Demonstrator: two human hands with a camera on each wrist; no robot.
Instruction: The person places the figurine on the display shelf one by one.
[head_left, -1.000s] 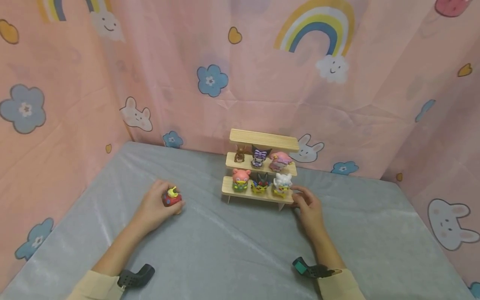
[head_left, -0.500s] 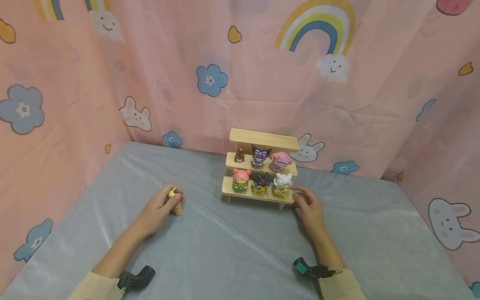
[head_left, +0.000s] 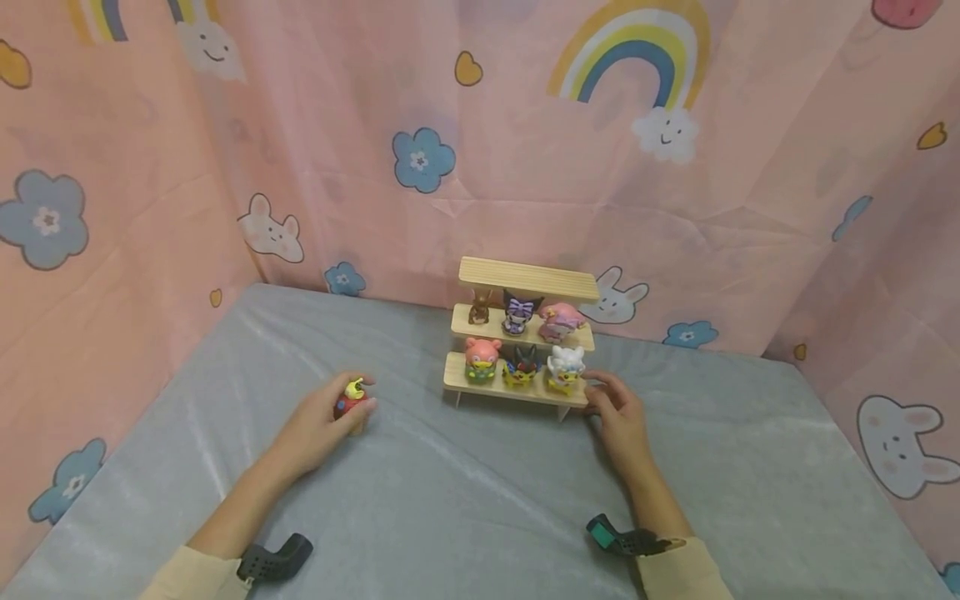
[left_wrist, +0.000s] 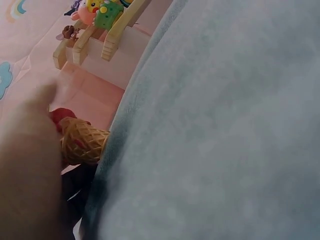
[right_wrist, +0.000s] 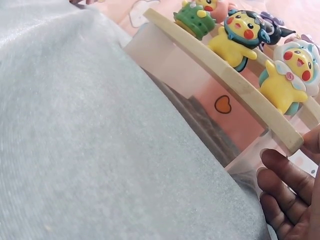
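My left hand (head_left: 318,421) curls round a toy ice cream cone (head_left: 352,398) with a red and yellow top, left of the shelf. Its brown waffle cone (left_wrist: 84,141) shows in the left wrist view, with its base at the grey cloth; whether it touches is unclear. The thumb is blurred there. My right hand (head_left: 621,423) holds the right end of a three-tier wooden display shelf (head_left: 528,279), thumb at the front; its lower fingers (right_wrist: 275,182) bend below the board. A white-hooded yellow figurine (head_left: 565,369) stands beside that hand.
On the bottom tier also stand a pink-hooded figurine (head_left: 482,360) and a black-hooded one (head_left: 522,367). The middle tier bears a brown figurine (head_left: 480,308), a purple-and-black one (head_left: 519,313) and a pink one (head_left: 560,322). A pink printed curtain (head_left: 337,125) hangs behind the grey-covered table (head_left: 450,500).
My left hand turns the ice cream cone: its waffle part came into view half a second ago, and now its red side faces up again. The right hand stays at the shelf.
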